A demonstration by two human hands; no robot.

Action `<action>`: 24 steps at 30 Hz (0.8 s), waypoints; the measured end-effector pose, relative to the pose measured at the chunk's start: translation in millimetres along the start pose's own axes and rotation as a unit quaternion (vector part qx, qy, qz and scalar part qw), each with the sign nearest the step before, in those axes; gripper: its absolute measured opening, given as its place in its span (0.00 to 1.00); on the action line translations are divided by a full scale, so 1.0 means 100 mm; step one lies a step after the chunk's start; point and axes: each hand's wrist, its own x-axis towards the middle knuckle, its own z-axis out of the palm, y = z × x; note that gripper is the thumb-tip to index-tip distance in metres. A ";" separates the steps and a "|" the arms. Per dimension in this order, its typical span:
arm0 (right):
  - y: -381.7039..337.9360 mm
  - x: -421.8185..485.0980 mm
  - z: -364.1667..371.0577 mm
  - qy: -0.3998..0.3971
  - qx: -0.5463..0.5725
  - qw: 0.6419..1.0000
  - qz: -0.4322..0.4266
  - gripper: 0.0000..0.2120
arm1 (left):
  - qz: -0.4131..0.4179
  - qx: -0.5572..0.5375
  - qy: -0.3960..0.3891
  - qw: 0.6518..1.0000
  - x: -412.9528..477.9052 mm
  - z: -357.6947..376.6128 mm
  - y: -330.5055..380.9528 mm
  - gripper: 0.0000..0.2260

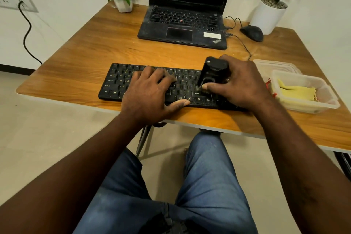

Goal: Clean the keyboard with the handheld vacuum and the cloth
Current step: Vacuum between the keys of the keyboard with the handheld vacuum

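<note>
Keyboard [117,81]: lying flat near the front edge of the wooden table [95,43]. Pressing down on its middle keys with the left hand [152,89], fingers loosely spread, thumb stretching along the bottom row beside Alt. Gripping the black handheld vacuum [212,70] in the right hand [241,85], fingers curling round its body, thumb lying against its lower front. Holding it nearly upright, tilting slightly, lower end down at the keys on the keyboard's right part, near Shift. Cloth [298,92]: lying yellow and folded inside the clear plastic container [330,100] just right of the keyboard, with the lid [275,64] sitting behind. Standing further back: open laptop [182,21] showing a dark screen, and mouse [251,32] resting to its right.
</note>
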 end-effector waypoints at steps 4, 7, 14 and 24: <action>0.11 0.07 -0.08 0.023 0.023 0.999 0.027 0.28 | -0.003 0.001 0.000 1.000 -0.01 -0.01 0.02 0.38; 0.05 0.05 -0.02 -0.018 0.039 0.999 -0.003 0.24 | -0.003 0.005 -0.005 1.000 -0.01 -0.01 0.00 0.38; 0.04 0.12 -0.16 -0.088 0.019 0.996 -0.025 0.22 | -0.003 0.005 -0.002 1.000 -0.01 -0.02 0.02 0.38; 0.24 0.12 -0.29 -0.043 -0.004 0.999 0.028 0.22 | -0.004 0.005 0.001 1.000 -0.02 -0.02 0.02 0.38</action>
